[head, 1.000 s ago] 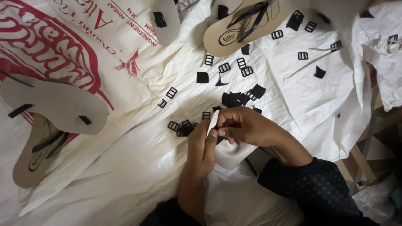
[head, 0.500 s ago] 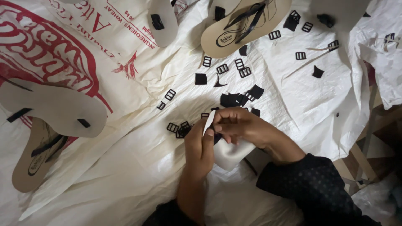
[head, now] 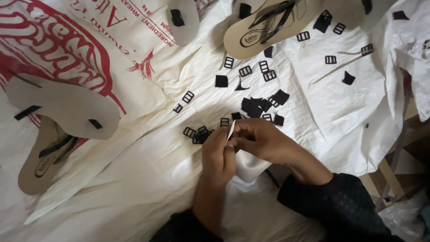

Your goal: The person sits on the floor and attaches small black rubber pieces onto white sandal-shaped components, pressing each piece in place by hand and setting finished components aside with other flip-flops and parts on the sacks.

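I'm seeing my left hand point(head: 218, 154) and right hand point(head: 260, 141) pinching a white sole point(head: 244, 163) together, near centre, black buckles point(head: 197, 134) lying just beyond, sandals point(head: 268, 27) resting far.

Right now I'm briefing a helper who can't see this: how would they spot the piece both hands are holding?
On the white printed sack sheet, look just below the central scatter of black buckles. There the left hand and right hand meet, pinching a thin white strip that stands upright. It is the only white piece among black ones.
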